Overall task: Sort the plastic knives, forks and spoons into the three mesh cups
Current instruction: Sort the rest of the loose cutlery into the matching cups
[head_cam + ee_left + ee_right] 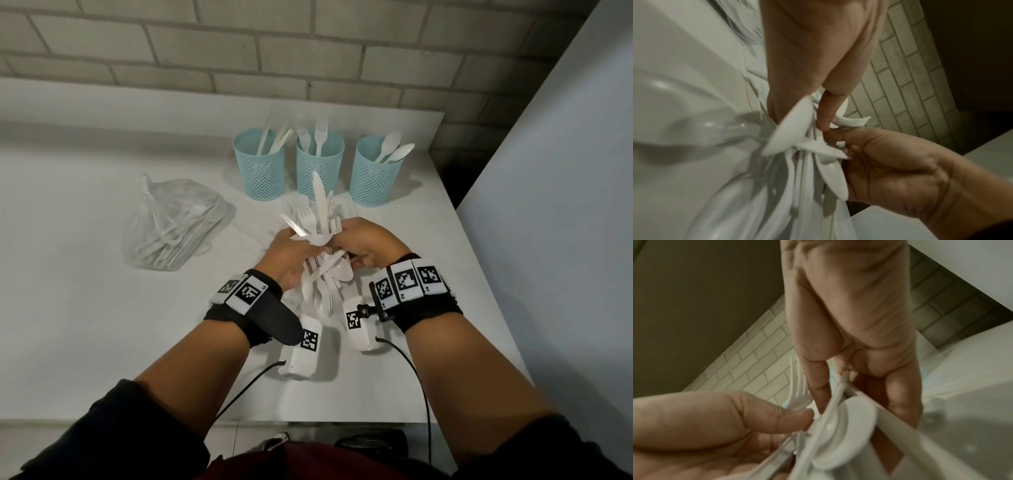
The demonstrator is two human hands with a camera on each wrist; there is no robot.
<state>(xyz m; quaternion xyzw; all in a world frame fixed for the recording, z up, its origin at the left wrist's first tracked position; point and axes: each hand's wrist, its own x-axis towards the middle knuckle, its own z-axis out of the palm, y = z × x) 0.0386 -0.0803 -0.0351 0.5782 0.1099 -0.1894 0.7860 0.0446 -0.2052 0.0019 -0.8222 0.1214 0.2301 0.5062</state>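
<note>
Evidently mid-sort, both the left hand (291, 251) and right hand (364, 241) have their fingers clamped on a mixed bundle (320, 240) above the bench (85, 325), near the cups (320, 164); next, one piece must be teased free for its matching cup

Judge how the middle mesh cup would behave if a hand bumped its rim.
The middle mesh cup looks tall, narrow and thin-walled, so it probably tips easily. Only a few forks stand inside, adding little weight. On the smooth tabletop it might slide first.
</note>
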